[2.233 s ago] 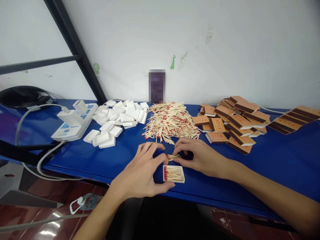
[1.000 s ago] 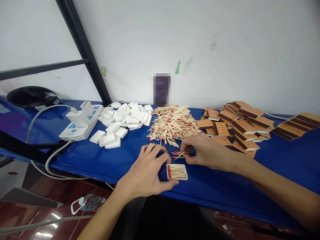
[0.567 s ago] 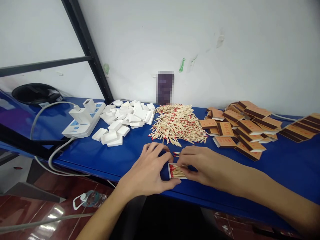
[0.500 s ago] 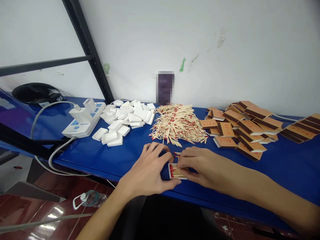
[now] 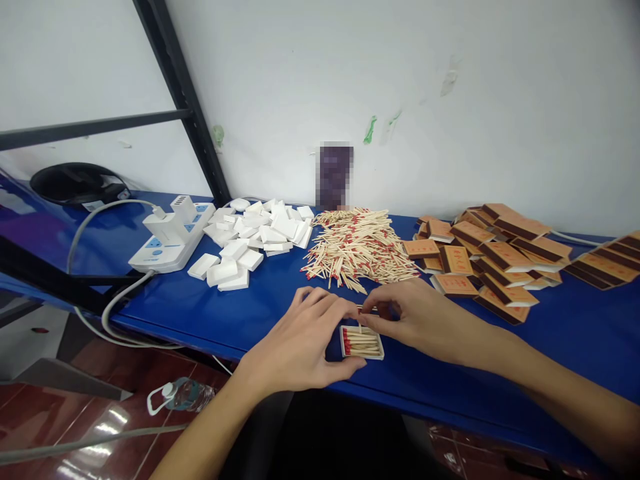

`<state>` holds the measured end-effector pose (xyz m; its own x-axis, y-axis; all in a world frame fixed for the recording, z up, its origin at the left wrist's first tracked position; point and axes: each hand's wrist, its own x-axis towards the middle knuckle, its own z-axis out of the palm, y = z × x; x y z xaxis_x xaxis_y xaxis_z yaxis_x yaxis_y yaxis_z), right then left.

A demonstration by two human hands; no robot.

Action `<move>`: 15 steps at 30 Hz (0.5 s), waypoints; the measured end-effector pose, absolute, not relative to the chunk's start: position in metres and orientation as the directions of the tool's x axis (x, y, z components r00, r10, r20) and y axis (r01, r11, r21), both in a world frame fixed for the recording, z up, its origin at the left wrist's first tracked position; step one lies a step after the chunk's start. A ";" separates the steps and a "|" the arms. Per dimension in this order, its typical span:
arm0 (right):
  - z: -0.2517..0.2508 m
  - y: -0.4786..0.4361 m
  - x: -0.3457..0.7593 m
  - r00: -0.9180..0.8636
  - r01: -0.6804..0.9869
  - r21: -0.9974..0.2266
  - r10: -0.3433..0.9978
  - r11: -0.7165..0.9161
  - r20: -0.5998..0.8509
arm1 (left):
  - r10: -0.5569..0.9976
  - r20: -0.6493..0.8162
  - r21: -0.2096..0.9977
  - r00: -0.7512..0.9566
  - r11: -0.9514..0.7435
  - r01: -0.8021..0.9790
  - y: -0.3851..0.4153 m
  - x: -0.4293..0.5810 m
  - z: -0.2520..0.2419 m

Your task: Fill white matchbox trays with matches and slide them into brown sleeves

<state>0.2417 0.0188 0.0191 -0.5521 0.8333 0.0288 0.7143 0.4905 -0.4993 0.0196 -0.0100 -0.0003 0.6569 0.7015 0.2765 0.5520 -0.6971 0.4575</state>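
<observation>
On the blue table in front of me lies a small white matchbox tray (image 5: 382, 348), with several red-headed matches (image 5: 361, 341) lying side by side in it. My left hand (image 5: 313, 337) curves around the tray's left side, fingers apart, thumb by the near edge and index finger beyond the far edge; whether it touches the tray is unclear. My right hand (image 5: 407, 313) is closed in a pinch just over the far edge, with a match (image 5: 361, 328) at its fingertips. A few loose matches behind the tray are mostly hidden by my fingers.
Behind the hands rises a large match pile (image 5: 357, 250). White empty trays (image 5: 267, 233) are heaped to its left, orange matchbox sleeves (image 5: 493, 250) to its right. A power strip (image 5: 173, 243) with cables stands at left beside a black metal frame (image 5: 187, 110).
My right hand has lifted from inside the tray to its far edge, uncovering the matches in it. The left hand stays around the tray, its index finger nearer the right fingertips.
</observation>
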 end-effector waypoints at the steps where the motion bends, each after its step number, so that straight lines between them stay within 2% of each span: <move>1: 0.019 0.018 0.240 -0.557 0.697 -0.527 0.830 0.487 0.030 | 0.697 0.276 0.459 0.662 -0.701 0.546 -0.010 0.019 -0.001; 6: 0.021 0.015 0.233 -0.582 0.590 -0.638 0.808 0.494 0.087 | 0.685 0.290 0.468 0.669 -0.711 0.525 -0.010 0.018 -0.003; 10: 0.022 0.014 0.234 -0.568 0.583 -0.643 0.815 0.497 0.115 | 0.691 0.275 0.477 0.668 -0.702 0.529 -0.009 0.018 -0.003; 15: 0.015 0.011 0.234 -0.574 0.588 -0.662 0.817 0.465 0.064 | 0.694 0.267 0.476 0.669 -0.699 0.535 -0.008 0.018 -0.003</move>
